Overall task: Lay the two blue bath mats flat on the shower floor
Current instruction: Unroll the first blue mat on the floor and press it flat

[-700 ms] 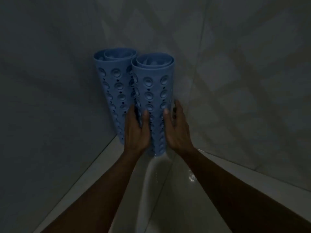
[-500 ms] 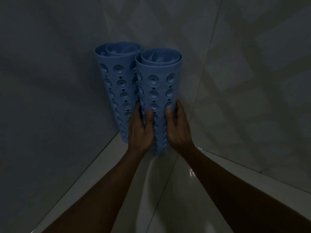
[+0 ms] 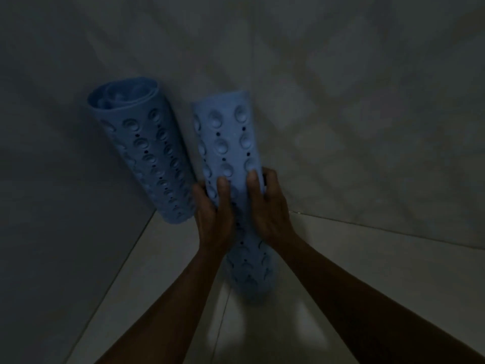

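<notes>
Rolled mat [image 3: 228, 143] gripped between left hand [image 3: 214, 219], right hand [image 3: 270, 208] fingers [image 3: 253, 179].

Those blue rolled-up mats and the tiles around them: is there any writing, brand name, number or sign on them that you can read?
None can be read. The held mat and the leaning mat show only round suction cups and small holes; no label or brand shows. The wall tiles carry a faint pattern, no lettering. The dim picture could hide small print.

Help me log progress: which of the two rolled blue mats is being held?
The right-hand roll, gripped by both the left hand and right hand. The other roll leans untouched in the wall corner.
</notes>
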### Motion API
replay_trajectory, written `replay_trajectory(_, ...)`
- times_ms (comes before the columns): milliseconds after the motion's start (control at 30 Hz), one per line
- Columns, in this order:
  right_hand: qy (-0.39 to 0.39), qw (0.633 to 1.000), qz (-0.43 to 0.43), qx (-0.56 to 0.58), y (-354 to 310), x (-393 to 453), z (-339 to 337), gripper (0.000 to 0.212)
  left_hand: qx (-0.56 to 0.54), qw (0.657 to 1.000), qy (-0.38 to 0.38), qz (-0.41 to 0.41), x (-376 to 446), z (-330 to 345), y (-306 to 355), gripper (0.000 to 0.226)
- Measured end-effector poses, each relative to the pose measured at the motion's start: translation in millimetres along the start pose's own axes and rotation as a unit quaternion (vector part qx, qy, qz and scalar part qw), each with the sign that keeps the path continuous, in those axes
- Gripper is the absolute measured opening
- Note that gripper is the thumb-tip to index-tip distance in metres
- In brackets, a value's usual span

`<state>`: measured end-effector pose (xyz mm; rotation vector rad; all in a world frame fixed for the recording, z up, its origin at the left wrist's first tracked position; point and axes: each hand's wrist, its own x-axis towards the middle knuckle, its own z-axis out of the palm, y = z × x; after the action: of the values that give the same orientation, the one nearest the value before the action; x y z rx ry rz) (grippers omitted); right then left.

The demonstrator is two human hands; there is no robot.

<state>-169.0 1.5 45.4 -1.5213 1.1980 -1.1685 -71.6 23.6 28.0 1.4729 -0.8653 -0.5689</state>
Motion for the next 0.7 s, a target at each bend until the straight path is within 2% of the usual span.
replay_trajectory(67, 0.011, 0.999, 0.046, -0.003, -8.2, -12.8, -24.7, 0.048, -0.008, 0.999, -0.021, -0.03, -16.8, 12.3, 13.0, 0.049)
replay_trajectory(167, 0.065, 0.993, 0.09, -0.028, -20.4, -31.3, -67.3, 0.048, -0.02, 0.994, -0.082, -0.076, -43.9, 40.3, 32.4, 0.059)
replay_trajectory(233, 0.112, 0.987, 0.106, -0.047, -30.5, -40.2, -93.9, 0.049, -0.038, 0.989, -0.106, -0.1, -63.8, 59.3, 45.8, 0.058)
replay_trajectory(333, 0.173, 0.975, 0.132, -0.052, -44.8, -55.2, -132.0, 0.052, -0.075, 0.981, -0.134, -0.121, -93.3, 86.0, 68.4, 0.055)
replay_trajectory(500, 0.271, 0.943, 0.18, -0.07, -64.1, -93.8, -190.7, 0.055, -0.094, 0.966, -0.202, -0.128, -135.6, 122.4, 104.8, 0.062)
replay_trajectory(600, 0.303, 0.929, 0.2, -0.067, -73.2, -113.6, -225.1, 0.06, -0.084, 0.955, -0.242, -0.152, -161.0, 141.8, 123.4, 0.058)
replay_trajectory(700, 0.313, 0.925, 0.213, -0.034, -68.0, -133.5, -259.4, 0.058, -0.067, 0.95, -0.248, -0.18, -183.8, 161.0, 131.3, 0.06)
